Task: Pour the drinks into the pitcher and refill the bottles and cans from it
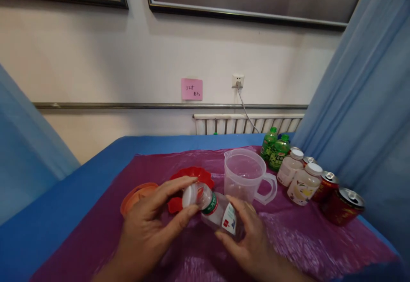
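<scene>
In front of me a clear plastic bottle [214, 214] with a green band and a white label is held on a slant, its neck up to the left. My left hand [150, 224] has thumb and fingers closed around its white cap [188, 196] at the neck end. The body is gripped low down by my right hand [251, 241]. Whether the cap is tight or loose cannot be seen. Just behind the bottle stand a translucent measuring jug [235, 181] with a handle and a red scalloped dish [203, 174], partly hidden by my left hand.
An orange dish [130, 199] lies left of my left hand. Along the right edge stand green bottles [278, 153], white-capped jars [304, 186] and dark red cans [344, 207]. Purple plastic sheeting [105, 231] covers the blue table cover [38, 218]. Blue curtains [368, 103] hang at both sides.
</scene>
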`<control>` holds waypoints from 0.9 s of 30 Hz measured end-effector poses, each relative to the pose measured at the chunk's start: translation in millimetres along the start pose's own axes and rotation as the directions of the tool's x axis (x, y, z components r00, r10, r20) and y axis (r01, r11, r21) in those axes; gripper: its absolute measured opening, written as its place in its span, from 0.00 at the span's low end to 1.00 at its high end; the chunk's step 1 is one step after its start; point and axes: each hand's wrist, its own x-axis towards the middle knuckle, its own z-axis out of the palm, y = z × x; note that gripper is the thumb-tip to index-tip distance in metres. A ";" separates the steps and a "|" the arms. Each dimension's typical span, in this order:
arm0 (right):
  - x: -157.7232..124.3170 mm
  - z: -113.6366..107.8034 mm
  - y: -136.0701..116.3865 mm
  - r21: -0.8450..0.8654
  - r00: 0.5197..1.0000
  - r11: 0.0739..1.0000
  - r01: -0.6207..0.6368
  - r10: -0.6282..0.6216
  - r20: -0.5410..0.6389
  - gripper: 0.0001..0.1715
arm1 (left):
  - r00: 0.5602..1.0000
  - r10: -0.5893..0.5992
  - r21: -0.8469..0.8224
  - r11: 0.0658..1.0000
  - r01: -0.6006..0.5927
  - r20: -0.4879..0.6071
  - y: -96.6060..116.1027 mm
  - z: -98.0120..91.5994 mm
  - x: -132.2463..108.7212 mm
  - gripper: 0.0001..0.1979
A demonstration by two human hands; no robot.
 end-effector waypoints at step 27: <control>-20.0 3.5 19.9 0.007 0.998 1.000 0.029 -0.028 -0.060 0.38 | 0.974 0.076 0.284 0.949 -0.136 0.215 -3.1 19.9 11.1 0.15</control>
